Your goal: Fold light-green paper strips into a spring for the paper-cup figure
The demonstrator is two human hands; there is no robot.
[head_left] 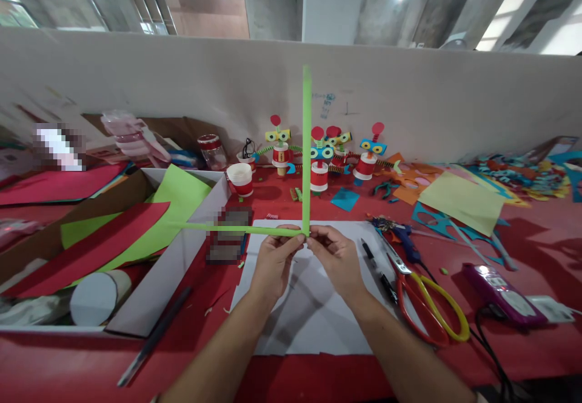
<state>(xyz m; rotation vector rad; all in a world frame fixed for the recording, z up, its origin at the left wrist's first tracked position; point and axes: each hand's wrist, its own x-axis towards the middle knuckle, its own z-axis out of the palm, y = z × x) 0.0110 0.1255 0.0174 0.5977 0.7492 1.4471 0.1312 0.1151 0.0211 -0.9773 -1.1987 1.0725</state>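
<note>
Two long green paper strips meet at a right angle above a white sheet (313,324). One strip (306,148) stands straight up; the other (227,228) runs out to the left. My left hand (275,263) and my right hand (334,257) are both closed in a pinch on the corner where the strips cross, fingertips touching each other. Both forearms reach in from the bottom edge.
Red table. A white box (191,257) with red and green paper sits at left. Scissors with red and yellow handles (427,306), a black pen (377,269), a glue gun (402,236) and a purple device (498,294) lie at right. Paper-cup robot figures (321,160) stand at the back wall.
</note>
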